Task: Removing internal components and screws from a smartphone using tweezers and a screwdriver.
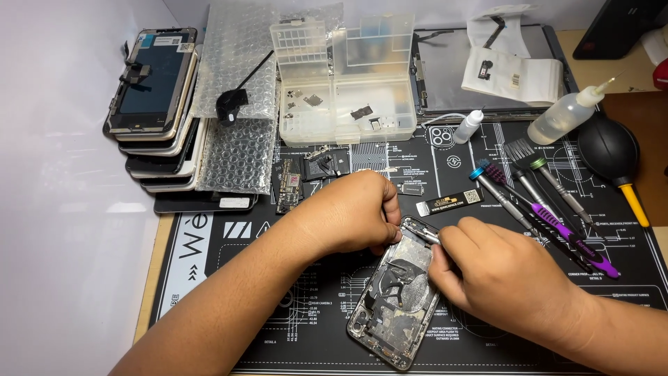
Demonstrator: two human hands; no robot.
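Phone shell's (394, 306) top end hidden under both hands, tool tip lost between right hand (502, 275) and left hand (353, 212), black device (616, 26) cut by top edge, red object (661, 73) cut at right, tray (344, 80) parts too small to tell

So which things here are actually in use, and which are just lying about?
In use:
- opened phone housing, steadied by left hand
- thin metal tool, in right hand

Lying about:
- stacked phone screens
- clear parts box
- screwdrivers
- purple brush
- squeeze bottle
- black air blower
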